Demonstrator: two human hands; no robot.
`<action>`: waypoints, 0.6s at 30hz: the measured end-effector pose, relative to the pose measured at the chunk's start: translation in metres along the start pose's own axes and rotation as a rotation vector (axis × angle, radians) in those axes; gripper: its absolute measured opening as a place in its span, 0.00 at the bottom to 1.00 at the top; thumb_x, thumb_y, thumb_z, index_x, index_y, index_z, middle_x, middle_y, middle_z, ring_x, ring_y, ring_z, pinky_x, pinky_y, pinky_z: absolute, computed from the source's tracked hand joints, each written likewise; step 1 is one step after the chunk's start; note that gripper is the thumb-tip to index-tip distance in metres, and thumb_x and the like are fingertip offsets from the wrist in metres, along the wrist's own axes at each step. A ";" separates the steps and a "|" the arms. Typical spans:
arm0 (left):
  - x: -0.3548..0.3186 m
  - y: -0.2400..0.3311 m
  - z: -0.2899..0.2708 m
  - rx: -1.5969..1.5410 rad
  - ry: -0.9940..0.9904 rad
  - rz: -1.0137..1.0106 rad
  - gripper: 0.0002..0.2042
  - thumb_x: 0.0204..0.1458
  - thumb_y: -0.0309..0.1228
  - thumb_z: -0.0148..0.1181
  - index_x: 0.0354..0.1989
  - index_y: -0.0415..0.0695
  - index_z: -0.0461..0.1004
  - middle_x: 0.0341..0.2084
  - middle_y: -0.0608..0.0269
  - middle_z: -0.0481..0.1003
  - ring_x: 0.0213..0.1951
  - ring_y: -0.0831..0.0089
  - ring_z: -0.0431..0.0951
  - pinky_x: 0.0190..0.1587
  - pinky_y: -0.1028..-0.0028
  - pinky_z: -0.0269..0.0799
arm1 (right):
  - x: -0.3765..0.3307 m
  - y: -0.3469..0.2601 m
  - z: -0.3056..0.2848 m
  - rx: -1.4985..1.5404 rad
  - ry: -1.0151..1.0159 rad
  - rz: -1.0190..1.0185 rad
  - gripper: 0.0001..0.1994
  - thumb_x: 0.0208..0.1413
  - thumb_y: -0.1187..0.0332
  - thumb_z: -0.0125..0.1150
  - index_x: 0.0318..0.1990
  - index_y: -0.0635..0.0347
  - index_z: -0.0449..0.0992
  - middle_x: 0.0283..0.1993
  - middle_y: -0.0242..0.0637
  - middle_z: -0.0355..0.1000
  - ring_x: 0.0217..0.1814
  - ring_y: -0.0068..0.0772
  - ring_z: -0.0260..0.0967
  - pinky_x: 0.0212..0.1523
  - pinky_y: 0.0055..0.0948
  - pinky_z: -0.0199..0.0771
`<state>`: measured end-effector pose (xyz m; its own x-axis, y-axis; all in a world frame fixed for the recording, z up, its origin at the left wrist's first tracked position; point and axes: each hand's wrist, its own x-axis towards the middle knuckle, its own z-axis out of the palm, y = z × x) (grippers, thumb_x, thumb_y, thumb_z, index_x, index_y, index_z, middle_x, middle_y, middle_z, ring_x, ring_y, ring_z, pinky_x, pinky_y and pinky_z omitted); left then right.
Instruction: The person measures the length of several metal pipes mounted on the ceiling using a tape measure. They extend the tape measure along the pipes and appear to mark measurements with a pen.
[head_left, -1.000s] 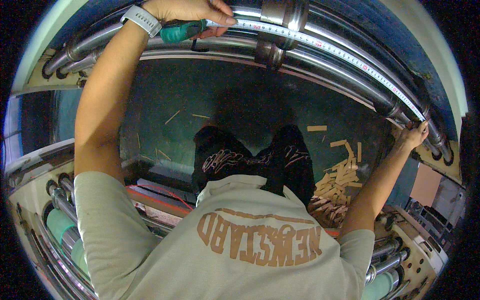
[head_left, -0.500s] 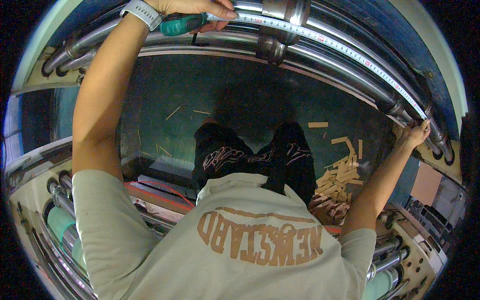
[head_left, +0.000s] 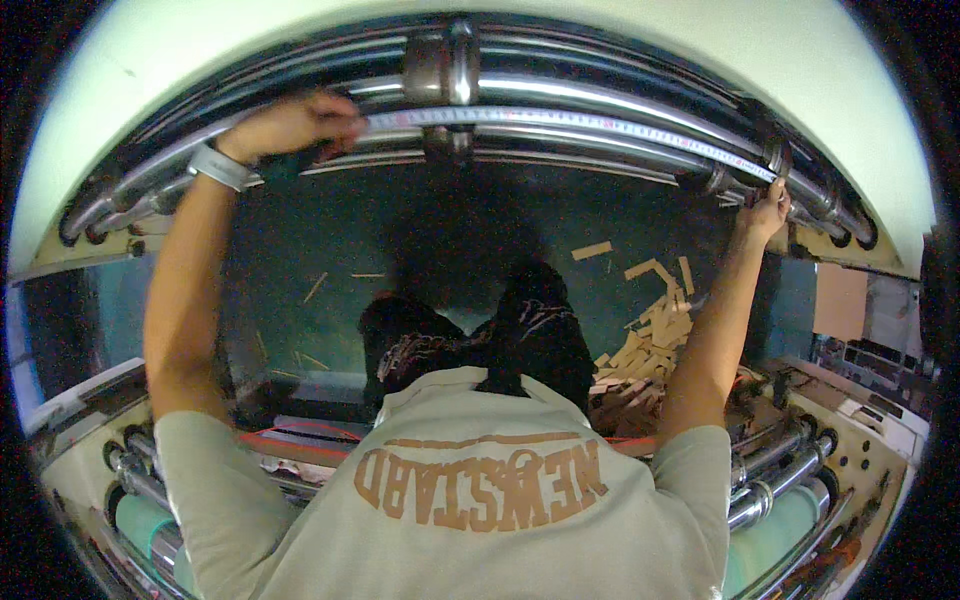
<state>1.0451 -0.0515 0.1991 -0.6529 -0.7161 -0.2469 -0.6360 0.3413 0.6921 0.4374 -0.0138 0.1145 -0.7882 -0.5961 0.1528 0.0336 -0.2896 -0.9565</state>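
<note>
A tape measure is stretched across the steel rods, its white blade (head_left: 610,124) pulled out long with red marks along it. My left hand (head_left: 300,127) is closed at the left end of the blade, blurred by motion. Beneath that hand its dark green case shows only as a smear, mostly hidden. At the far right end, my right hand (head_left: 768,212) pinches the blade's tip next to a dark collar (head_left: 777,153) on a rod. Another wide metal collar (head_left: 428,70) stands behind the blade, left of the middle.
Polished rods (head_left: 590,95) run side to side in front of me, below a pale machine cover (head_left: 250,40). Cardboard-coloured strips (head_left: 655,335) lie heaped on the dark green floor by my legs. Green rollers (head_left: 775,535) and more rods sit behind me at both sides.
The whole view has shifted, so the rods sit lower and further left. My left hand has turned over the tape case, which is now mostly covered. My right hand stays at the tip.
</note>
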 end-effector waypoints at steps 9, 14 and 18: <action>-0.037 0.050 0.049 -0.193 -0.312 -0.158 0.16 0.52 0.43 0.46 0.26 0.41 0.68 0.18 0.63 0.69 0.22 0.76 0.67 0.27 0.73 0.63 | -0.041 -0.031 -0.029 0.268 -0.220 0.368 0.09 0.50 0.62 0.54 0.31 0.56 0.67 0.22 0.25 0.61 0.22 0.19 0.56 0.18 0.16 0.57; -0.074 0.050 0.106 -0.064 -0.374 -0.145 0.22 0.43 0.48 0.54 0.38 0.42 0.67 0.30 0.53 0.71 0.34 0.63 0.71 0.37 0.66 0.66 | -0.052 -0.048 -0.044 0.118 -0.014 0.316 0.10 0.46 0.64 0.56 0.34 0.57 0.68 0.28 0.29 0.64 0.26 0.24 0.61 0.22 0.20 0.62; -0.089 0.052 0.146 -0.157 -0.511 -0.175 0.28 0.39 0.46 0.57 0.47 0.43 0.62 0.36 0.49 0.70 0.40 0.56 0.70 0.41 0.63 0.66 | -0.043 -0.052 -0.071 0.066 -0.026 0.269 0.08 0.46 0.67 0.53 0.35 0.57 0.67 0.28 0.29 0.64 0.26 0.23 0.61 0.22 0.21 0.61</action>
<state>1.0102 0.1190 0.1576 -0.6844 -0.3540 -0.6373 -0.7092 0.1209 0.6945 0.4263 0.0799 0.1403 -0.7295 -0.6769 -0.0977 0.2805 -0.1658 -0.9454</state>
